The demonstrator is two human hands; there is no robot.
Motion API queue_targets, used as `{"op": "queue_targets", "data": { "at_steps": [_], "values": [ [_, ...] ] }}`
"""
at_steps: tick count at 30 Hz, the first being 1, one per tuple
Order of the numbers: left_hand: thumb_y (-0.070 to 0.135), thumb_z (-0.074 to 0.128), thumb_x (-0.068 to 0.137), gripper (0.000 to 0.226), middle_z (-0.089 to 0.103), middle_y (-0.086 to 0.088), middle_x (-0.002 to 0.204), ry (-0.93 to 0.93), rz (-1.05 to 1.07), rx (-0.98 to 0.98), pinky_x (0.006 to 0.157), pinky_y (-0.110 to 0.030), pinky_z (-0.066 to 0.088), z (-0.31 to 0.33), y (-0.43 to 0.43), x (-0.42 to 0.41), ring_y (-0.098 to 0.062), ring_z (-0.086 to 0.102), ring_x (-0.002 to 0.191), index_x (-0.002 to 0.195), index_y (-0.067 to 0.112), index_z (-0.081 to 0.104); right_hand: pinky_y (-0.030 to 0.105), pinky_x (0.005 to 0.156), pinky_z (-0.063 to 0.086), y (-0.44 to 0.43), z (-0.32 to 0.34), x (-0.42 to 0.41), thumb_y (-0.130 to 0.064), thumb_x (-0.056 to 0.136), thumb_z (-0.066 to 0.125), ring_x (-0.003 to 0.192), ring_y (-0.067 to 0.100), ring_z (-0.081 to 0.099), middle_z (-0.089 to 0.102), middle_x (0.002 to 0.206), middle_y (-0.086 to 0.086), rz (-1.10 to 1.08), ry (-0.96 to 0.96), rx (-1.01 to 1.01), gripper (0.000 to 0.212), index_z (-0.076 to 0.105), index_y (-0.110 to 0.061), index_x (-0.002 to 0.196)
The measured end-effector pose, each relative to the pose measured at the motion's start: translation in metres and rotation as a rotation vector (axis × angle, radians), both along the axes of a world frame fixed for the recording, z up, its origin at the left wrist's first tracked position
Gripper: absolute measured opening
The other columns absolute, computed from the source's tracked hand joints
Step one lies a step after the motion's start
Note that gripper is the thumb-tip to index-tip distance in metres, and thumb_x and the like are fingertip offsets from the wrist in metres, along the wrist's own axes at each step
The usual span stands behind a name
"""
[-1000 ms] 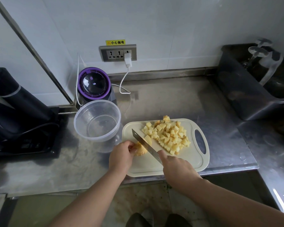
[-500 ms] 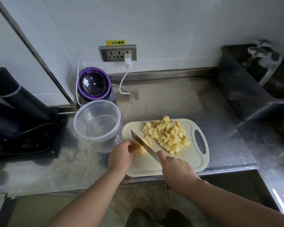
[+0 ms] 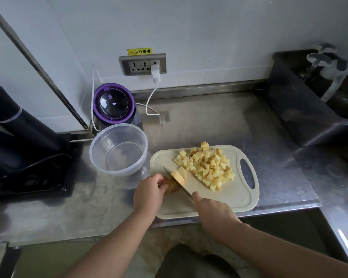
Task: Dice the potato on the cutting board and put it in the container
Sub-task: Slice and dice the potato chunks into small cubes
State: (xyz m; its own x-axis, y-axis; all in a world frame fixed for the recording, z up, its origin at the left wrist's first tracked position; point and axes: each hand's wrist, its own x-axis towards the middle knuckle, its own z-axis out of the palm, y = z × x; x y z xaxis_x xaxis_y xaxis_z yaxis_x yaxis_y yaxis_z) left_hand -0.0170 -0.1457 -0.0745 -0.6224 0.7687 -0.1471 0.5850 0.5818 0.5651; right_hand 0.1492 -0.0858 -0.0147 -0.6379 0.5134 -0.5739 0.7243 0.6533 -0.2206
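A cream cutting board [image 3: 235, 199] lies at the counter's front edge. On its far half sits a pile of diced potato cubes [image 3: 208, 167]. My left hand [image 3: 150, 192] holds the remaining potato chunk [image 3: 178, 180] at the board's left side, fingers curled over it. My right hand [image 3: 214, 212] grips the handle of a knife [image 3: 177, 182], whose blade runs diagonally through the chunk; a slice leans off its right side. The clear round container [image 3: 119, 149] stands left of the board with nothing in it.
A purple-lidded appliance [image 3: 114, 103] stands behind the container, its white cable running to a wall socket [image 3: 143, 64]. A dark machine [image 3: 18, 141] fills the left. A dark bin [image 3: 309, 97] with utensils sits at the right. The steel counter [image 3: 209, 117] ends just before me.
The knife blade has shifted slightly left into the potato chunk and a slice has come away on its right. Both hands stay in nearly the same place.
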Motion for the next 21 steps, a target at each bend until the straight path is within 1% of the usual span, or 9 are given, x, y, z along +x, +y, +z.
{"op": "queue_targets", "data": {
  "at_steps": [2,4,6,8,11,13,17,21],
  "values": [
    [0.024,0.065,0.089,0.013,0.071,0.004,0.099,-0.003,0.002,0.000,0.078,-0.035,0.052,0.000,0.000,0.000,-0.016,0.064,0.092,0.101,0.019,0.068,0.022,0.061,0.048,0.002,0.000,0.000,-0.012,0.097,0.055,0.071,0.009,0.054,0.046,0.082,-0.003,0.002,0.000,0.003,0.052,0.025,-0.020,0.139],
    [0.024,0.065,0.090,0.015,0.070,0.004,0.101,-0.011,-0.002,-0.002,0.079,-0.033,0.052,0.002,0.000,0.000,-0.015,0.063,0.093,0.104,0.019,0.068,0.022,0.061,0.049,0.003,0.002,0.001,-0.012,0.096,0.056,0.070,0.008,0.053,0.046,0.081,-0.004,-0.009,0.004,-0.007,0.054,0.024,-0.021,0.139],
    [0.025,0.064,0.090,0.017,0.069,0.005,0.104,-0.014,-0.014,0.001,0.079,-0.030,0.050,0.004,-0.001,0.000,-0.014,0.063,0.095,0.107,0.020,0.067,0.022,0.062,0.049,0.003,0.005,0.003,-0.012,0.096,0.056,0.069,0.009,0.053,0.048,0.081,-0.003,-0.043,0.022,-0.020,0.054,0.024,-0.023,0.139],
    [0.028,0.063,0.091,0.018,0.070,0.006,0.104,-0.020,-0.017,0.002,0.077,-0.026,0.048,0.005,-0.001,0.000,-0.013,0.063,0.095,0.107,0.020,0.067,0.020,0.057,0.045,0.002,0.009,0.006,-0.012,0.097,0.053,0.066,0.007,0.050,0.047,0.080,-0.004,-0.062,0.060,0.005,0.054,0.022,-0.025,0.139],
    [0.027,0.065,0.090,0.022,0.071,0.003,0.105,-0.056,0.013,0.003,0.080,-0.032,0.051,0.006,0.000,0.000,-0.017,0.065,0.095,0.110,0.018,0.068,0.019,0.051,0.038,0.002,0.015,0.007,-0.012,0.098,0.049,0.059,0.007,0.045,0.045,0.077,-0.005,-0.054,0.110,0.084,0.052,0.018,-0.024,0.138],
    [0.024,0.067,0.089,0.024,0.071,0.001,0.105,-0.092,0.031,0.015,0.084,-0.034,0.052,0.006,0.000,-0.001,-0.018,0.065,0.096,0.112,0.015,0.068,0.020,0.051,0.039,0.002,0.018,0.007,-0.011,0.098,0.047,0.059,0.008,0.045,0.044,0.076,-0.005,-0.043,0.117,0.106,0.050,0.019,-0.023,0.137],
    [0.022,0.068,0.088,0.016,0.073,0.000,0.099,-0.106,0.051,0.018,0.080,-0.033,0.052,0.004,-0.001,-0.001,-0.018,0.066,0.090,0.101,0.014,0.070,0.021,0.053,0.041,0.001,0.021,0.005,-0.009,0.099,0.045,0.063,0.010,0.049,0.047,0.079,-0.004,-0.026,0.098,0.066,0.047,0.022,-0.023,0.138],
    [0.023,0.067,0.088,0.013,0.073,0.002,0.097,-0.115,0.066,0.018,0.080,-0.033,0.052,0.003,-0.002,-0.001,-0.017,0.066,0.090,0.099,0.016,0.071,0.024,0.059,0.048,-0.002,0.021,0.004,-0.010,0.099,0.047,0.067,0.011,0.053,0.051,0.084,-0.002,-0.015,0.085,0.063,0.048,0.023,-0.023,0.138]
  ]
}}
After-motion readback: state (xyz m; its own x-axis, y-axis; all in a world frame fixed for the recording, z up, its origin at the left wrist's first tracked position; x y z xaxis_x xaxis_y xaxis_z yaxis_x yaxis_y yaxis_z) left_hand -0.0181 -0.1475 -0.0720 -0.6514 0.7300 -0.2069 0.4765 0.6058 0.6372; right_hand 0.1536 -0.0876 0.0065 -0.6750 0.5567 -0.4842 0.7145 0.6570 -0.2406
